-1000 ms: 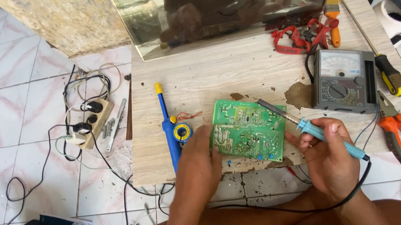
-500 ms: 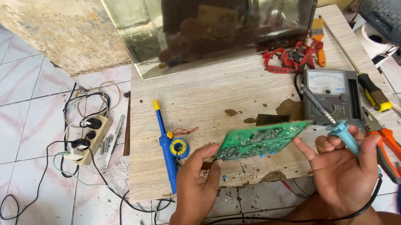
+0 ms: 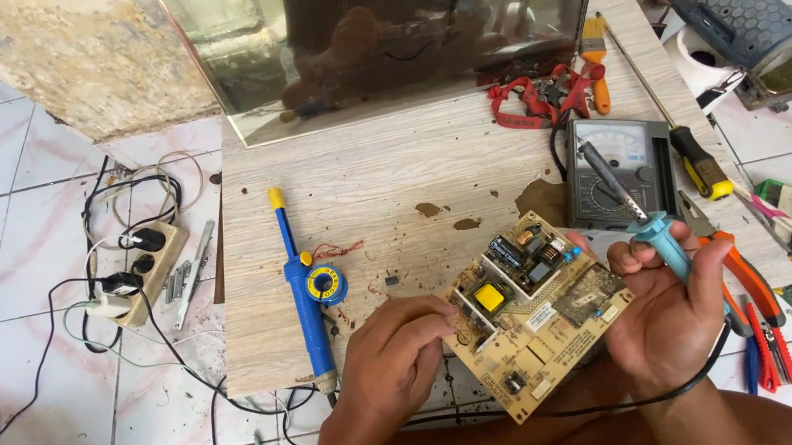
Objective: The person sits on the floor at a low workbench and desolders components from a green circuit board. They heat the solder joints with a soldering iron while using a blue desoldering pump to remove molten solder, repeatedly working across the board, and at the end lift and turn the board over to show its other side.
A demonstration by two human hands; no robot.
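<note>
Above the bench [image 3: 361,177] edge, gripping circuit board [image 3: 535,311] between left hand [image 3: 397,362] and right hand [image 3: 670,315], the latter also closing round soldering iron [image 3: 635,210] pointing up-left, away from board.

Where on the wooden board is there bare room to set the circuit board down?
Free: the board's middle, between the desoldering pump and the multimeter, below the glass panel. Crowded: the right edge, with screwdriver, pliers and red leads; near the hands, a small loose chip.
</note>
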